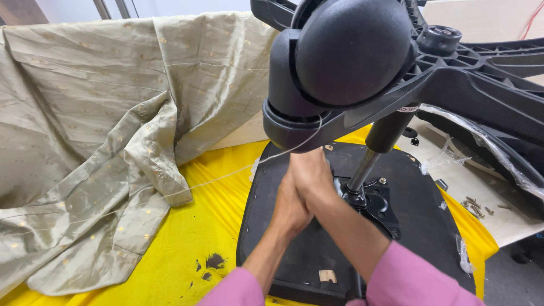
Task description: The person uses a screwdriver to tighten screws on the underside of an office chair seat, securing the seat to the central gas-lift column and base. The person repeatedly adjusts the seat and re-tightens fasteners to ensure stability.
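An office chair lies upside down, its black seat (pixel 416 218) resting on a yellow cloth (pixel 187 243). A metal gas column (pixel 371 156) rises from the seat's mounting plate (pixel 381 205) to the black star base (pixel 481 73). A large black caster (pixel 351 51) on one base arm fills the top of the view. My left hand (pixel 290 208) and my right hand (pixel 310 173) are pressed together and reach up under that caster. The caster housing hides my fingertips, so what they grip is unclear. Both sleeves are pink.
A crumpled beige fabric (pixel 85 141) with gold dots covers the left side. A thin white thread (pixel 226 173) runs from it toward the caster. Several loose screws (pixel 473 207) lie on a white board at right, beside a plastic-wrapped black part (pixel 498 153). Dark stains (pixel 214 262) mark the yellow cloth.
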